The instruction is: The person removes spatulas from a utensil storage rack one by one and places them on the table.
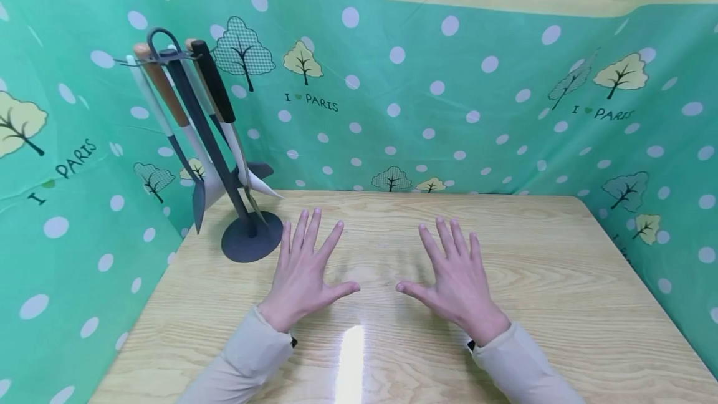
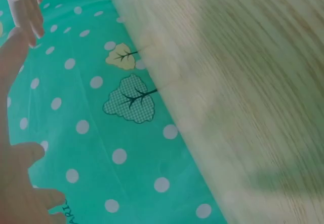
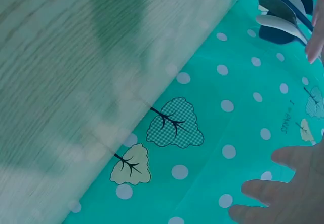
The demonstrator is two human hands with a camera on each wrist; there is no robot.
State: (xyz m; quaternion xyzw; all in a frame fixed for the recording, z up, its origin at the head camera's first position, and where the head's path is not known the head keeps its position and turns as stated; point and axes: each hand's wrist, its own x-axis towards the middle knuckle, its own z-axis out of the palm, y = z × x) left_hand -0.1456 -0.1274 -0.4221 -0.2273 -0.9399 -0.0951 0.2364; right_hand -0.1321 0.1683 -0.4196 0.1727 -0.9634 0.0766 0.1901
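Note:
Both hands hover over the wooden table (image 1: 392, 354), palms down and fingers spread, with nothing in them. My left hand (image 1: 305, 273) is just right of a black utensil stand (image 1: 252, 239) at the table's back left. From the stand's top ring hang several kitchen utensils, among them one with a black handle (image 1: 212, 80) and one with a brown handle (image 1: 165, 92). My right hand (image 1: 457, 282) is level with the left, their thumbs pointing toward each other across a gap. In the right wrist view the utensil heads (image 3: 281, 26) show at the upper right.
A green polka-dot cloth (image 1: 392, 117) printed with trees hangs behind the table and along both sides. A bright light reflection (image 1: 350, 360) lies on the tabletop near the front. The stand's utensils reach well above the table.

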